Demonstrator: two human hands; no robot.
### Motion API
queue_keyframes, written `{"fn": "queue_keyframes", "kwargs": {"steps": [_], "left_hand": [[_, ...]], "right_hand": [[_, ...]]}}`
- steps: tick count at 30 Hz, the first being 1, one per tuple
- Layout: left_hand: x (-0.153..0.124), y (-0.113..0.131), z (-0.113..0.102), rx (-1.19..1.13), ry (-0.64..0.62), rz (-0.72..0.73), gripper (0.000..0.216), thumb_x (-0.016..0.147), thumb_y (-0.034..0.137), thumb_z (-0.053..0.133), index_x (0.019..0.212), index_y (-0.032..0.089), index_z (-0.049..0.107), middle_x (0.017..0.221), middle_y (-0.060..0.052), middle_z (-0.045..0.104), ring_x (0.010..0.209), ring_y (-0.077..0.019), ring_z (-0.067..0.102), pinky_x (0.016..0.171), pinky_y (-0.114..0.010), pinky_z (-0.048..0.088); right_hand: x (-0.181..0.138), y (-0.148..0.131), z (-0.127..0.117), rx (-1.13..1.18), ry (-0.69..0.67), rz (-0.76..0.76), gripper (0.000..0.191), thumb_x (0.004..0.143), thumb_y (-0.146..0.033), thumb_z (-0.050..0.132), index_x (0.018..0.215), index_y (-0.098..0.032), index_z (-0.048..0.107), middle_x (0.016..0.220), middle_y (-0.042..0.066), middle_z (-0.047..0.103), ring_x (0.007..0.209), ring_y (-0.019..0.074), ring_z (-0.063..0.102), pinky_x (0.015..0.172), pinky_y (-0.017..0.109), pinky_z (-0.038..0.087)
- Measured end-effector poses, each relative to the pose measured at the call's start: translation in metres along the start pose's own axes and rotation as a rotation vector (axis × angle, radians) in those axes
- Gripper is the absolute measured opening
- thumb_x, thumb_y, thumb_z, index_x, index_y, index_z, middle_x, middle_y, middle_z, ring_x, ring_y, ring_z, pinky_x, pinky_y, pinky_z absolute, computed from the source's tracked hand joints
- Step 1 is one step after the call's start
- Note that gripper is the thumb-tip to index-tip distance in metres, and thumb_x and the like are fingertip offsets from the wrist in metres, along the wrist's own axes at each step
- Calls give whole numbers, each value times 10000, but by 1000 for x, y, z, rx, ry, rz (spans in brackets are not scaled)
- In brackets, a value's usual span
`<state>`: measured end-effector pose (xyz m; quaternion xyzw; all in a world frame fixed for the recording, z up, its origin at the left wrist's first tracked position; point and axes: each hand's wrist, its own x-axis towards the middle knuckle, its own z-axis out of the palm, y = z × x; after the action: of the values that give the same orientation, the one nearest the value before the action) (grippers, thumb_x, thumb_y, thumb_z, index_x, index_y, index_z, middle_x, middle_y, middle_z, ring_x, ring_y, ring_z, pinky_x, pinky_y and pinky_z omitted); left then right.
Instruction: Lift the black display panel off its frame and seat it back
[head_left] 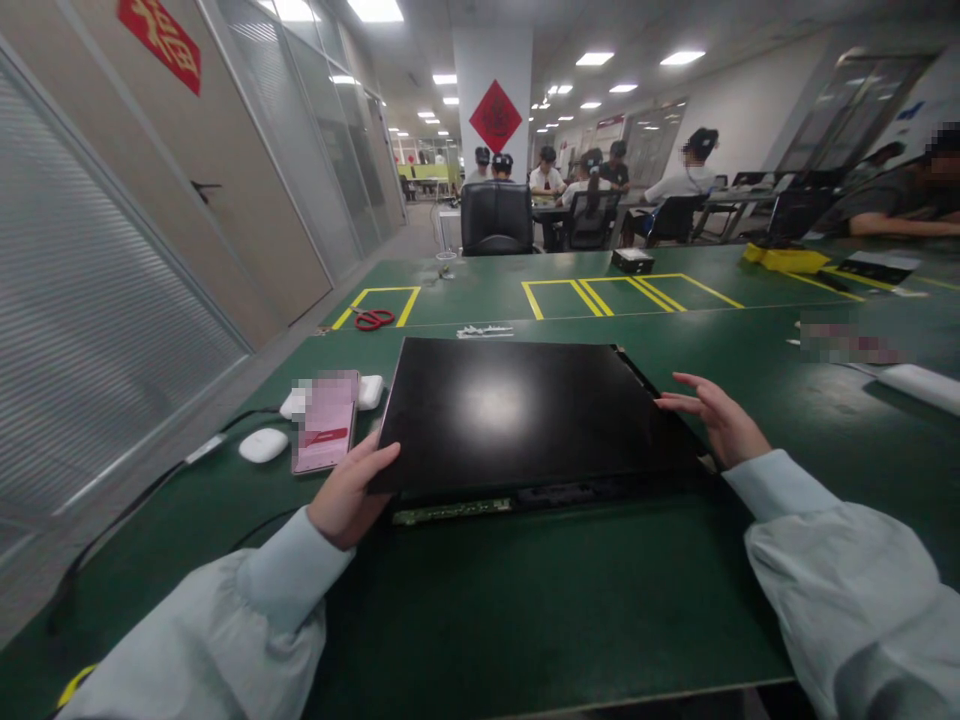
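A black LCD screen panel [525, 410] is tilted over the green table, its glossy face up and reflecting a light. Along its front edge shows a green circuit board strip [450, 512]. My left hand [352, 492] grips the panel's left front corner, thumb on top and the other fingers underneath, mostly hidden. At the right edge, my right hand [716, 420] has its fingers stretched out, with the fingertips at or touching the side. I cannot tell whether the right hand bears any weight.
Left of the panel lie a pink phone [326, 425], a white rounded case [263, 445] and a cable. Red-handled scissors [373, 319] and a white caliper-like tool [484, 331] lie beyond. Yellow tape outlines mark the far table. Several people sit in the background.
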<state>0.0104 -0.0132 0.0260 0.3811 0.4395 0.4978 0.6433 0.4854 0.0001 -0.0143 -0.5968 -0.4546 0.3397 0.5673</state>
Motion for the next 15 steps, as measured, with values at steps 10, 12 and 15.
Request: {"fn": "queue_keyframes", "kwargs": {"steps": [10,12,15], "left_hand": [[7,-4,-10,25,-118,-88,611,755,293,857,1335,185,698,1213,-111,778,1189,-350,693,996,-404,569],[9,-4,-11,25,-125,-98,617,759,291,855,1346,198,692,1219,-105,776,1175,-347,700,982,-400,573],[11,-3,-9,33,-112,-106,588,765,287,850,1329,212,701,1238,-95,769,1149,-330,711,929,-370,586]], "right_hand": [[9,11,-15,-130,-4,-43,476,818,-689,551,1106,-321,639,858,66,808,1191,382,686,1109,620,416],[13,15,-17,-152,-11,-45,487,814,-687,556,1110,-311,647,864,70,809,1167,385,697,1098,617,426],[16,19,-18,-162,-1,-40,483,811,-668,572,1106,-294,653,856,73,806,1157,384,700,1097,607,426]]}}
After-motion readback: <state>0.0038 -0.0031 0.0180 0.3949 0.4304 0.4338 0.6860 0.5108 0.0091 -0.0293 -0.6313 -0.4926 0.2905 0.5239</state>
